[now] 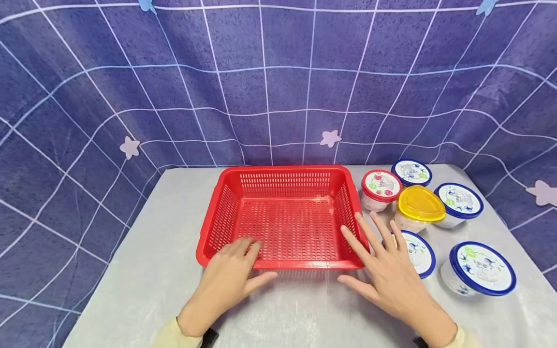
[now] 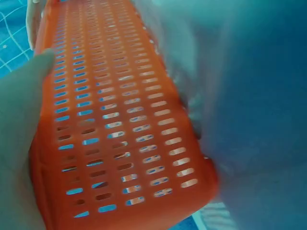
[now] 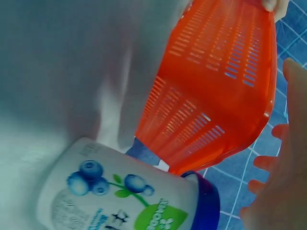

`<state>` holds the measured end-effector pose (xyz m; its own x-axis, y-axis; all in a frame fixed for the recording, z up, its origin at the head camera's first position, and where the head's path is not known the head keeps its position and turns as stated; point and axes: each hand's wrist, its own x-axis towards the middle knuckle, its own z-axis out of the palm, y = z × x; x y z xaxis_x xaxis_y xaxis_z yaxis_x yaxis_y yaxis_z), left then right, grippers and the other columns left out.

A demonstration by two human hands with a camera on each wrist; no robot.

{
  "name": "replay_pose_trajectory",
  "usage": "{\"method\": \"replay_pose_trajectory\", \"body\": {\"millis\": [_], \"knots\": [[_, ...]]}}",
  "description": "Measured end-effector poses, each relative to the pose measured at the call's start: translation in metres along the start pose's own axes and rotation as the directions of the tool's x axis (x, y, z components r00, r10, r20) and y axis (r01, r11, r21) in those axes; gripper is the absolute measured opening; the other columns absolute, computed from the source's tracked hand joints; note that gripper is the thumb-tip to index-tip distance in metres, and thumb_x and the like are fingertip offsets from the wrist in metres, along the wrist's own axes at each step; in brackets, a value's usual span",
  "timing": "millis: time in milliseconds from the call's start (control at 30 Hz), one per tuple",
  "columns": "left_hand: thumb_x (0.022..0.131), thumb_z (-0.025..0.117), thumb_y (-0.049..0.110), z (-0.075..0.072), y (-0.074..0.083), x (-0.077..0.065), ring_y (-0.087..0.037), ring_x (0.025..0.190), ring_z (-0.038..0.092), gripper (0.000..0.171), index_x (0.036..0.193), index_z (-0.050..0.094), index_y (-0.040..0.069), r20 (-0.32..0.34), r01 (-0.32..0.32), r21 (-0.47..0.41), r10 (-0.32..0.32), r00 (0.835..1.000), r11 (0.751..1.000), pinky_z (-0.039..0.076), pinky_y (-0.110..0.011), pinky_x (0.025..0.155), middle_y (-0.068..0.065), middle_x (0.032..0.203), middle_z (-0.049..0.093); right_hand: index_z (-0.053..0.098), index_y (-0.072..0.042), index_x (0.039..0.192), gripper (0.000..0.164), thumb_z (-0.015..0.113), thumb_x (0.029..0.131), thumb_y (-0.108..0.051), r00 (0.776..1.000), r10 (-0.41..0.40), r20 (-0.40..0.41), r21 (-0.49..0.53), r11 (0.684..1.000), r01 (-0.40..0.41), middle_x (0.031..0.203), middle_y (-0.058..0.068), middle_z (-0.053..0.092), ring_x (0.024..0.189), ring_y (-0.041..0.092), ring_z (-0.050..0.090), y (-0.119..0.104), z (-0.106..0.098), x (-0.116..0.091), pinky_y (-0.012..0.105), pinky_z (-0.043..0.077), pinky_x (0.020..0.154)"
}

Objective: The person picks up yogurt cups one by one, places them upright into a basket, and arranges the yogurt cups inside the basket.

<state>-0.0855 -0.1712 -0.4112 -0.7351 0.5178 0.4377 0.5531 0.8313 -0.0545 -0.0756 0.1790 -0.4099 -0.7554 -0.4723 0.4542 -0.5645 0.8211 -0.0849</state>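
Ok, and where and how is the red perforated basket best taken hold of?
Probably by the rim of the red perforated basket, at its two near corners, coming from the person's side with fingers hooked over it: the walls slope outward to that rim, the open top faces up, and the red-lidded tub crowds its right side.

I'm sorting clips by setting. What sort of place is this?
Probably a small tabletop filming spot indoors: a pale grey table backed and flanked by a blue-purple grid-patterned curtain, with a red basket and lidded tubs on it.
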Motion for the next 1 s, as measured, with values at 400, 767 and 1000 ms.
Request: {"method": "replay_pose_trajectory", "body": {"millis": [400, 767, 1000], "knots": [[0.071, 0.077, 0.045, 0.008, -0.003, -0.005, -0.012, 0.046, 0.044, 0.043, 0.077, 0.049, 0.013, -0.059, -0.054, 0.061, 0.058, 0.997, 0.997, 0.032, -0.027, 0.041, 0.007, 0.057, 0.040, 0.042, -0.015, 0.151, 0.075, 0.035, 0.097, -0.066, 0.991, 0.066, -0.113, 0.011, 0.998, -0.066, 0.153, 0.019, 0.037, 0.142, 0.043, 0.026, 0.011, -0.007, -0.018, 0.058, 0.013, 0.116], [0.079, 0.068, 0.046, 0.012, -0.006, -0.007, -0.015, 0.051, 0.053, 0.038, 0.083, 0.057, 0.010, -0.135, -0.081, 0.050, 0.087, 0.987, 0.995, 0.042, -0.029, 0.047, 0.005, 0.058, 0.050, 0.059, -0.008, 0.133, 0.067, 0.074, 0.081, -0.048, 0.982, 0.191, -0.012, -0.055, 0.980, -0.191, 0.132, 0.022, 0.054, 0.124, 0.044, 0.045, 0.030, -0.011, -0.027, 0.065, 0.034, 0.097], [0.095, 0.053, 0.054, 0.006, -0.006, -0.014, -0.017, 0.060, 0.053, 0.044, 0.078, 0.054, 0.014, -0.177, -0.124, -0.041, 0.115, 0.978, 0.991, 0.046, -0.033, 0.061, 0.003, 0.064, 0.055, 0.063, -0.005, 0.127, 0.064, 0.079, 0.076, -0.041, 0.981, 0.196, 0.006, -0.073, 0.978, -0.195, 0.123, 0.020, 0.050, 0.116, 0.041, 0.042, 0.034, -0.004, -0.029, 0.064, 0.038, 0.083]]}}
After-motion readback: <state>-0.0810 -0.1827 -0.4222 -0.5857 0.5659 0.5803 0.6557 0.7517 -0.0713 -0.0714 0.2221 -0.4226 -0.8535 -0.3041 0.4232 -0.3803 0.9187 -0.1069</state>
